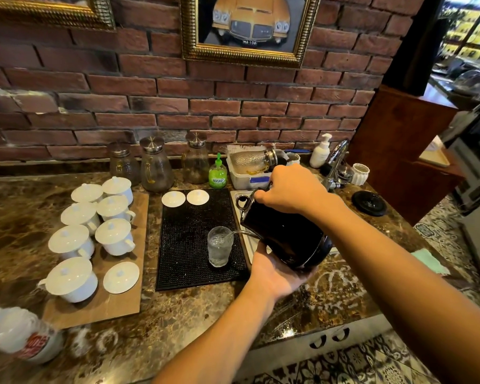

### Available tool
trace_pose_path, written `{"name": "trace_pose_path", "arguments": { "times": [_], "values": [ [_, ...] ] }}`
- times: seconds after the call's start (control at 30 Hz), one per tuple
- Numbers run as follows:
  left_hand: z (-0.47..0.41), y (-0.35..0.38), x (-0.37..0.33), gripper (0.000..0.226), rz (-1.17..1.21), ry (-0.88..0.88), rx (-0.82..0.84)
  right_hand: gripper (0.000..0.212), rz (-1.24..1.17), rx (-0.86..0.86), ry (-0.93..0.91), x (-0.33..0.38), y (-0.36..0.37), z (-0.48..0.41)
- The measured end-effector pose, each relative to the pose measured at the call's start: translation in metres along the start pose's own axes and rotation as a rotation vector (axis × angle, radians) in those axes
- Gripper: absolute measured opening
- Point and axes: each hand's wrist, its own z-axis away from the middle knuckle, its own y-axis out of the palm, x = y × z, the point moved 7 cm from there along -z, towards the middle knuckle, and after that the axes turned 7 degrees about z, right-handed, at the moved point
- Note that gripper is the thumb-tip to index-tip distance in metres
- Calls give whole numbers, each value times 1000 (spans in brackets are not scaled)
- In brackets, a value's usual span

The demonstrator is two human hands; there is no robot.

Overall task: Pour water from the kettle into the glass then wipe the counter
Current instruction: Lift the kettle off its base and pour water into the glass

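Note:
A black kettle (284,235) is tilted to the left, and a thin stream of water runs from its spout into a clear textured glass (219,246). The glass stands upright on a black rubber mat (189,239) and holds water. My right hand (291,189) grips the kettle's handle from above. My left hand (275,273) cups the kettle's base from below. A pale green cloth (430,261) lies flat on the marble counter (178,322) to the right, near its edge.
White lidded cups (94,231) sit on a brown board at left. Glass jars (155,164), a green bottle (218,173) and a dish tub (250,170) line the brick wall. A sink and tap (336,162) lie behind the kettle; its black base (369,203) is at right. A plastic bottle (17,333) lies front left.

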Motion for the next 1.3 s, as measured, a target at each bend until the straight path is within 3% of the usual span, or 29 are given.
{"name": "trace_pose_path", "arguments": {
  "times": [0.43, 1.3],
  "values": [
    [10, 8, -1, 74, -11, -25, 63, 46, 43, -12, -15, 9, -5, -7],
    [-2, -4, -13, 77, -12, -58, 30, 46, 27, 7, 6, 14, 6, -16]
  ]
}}
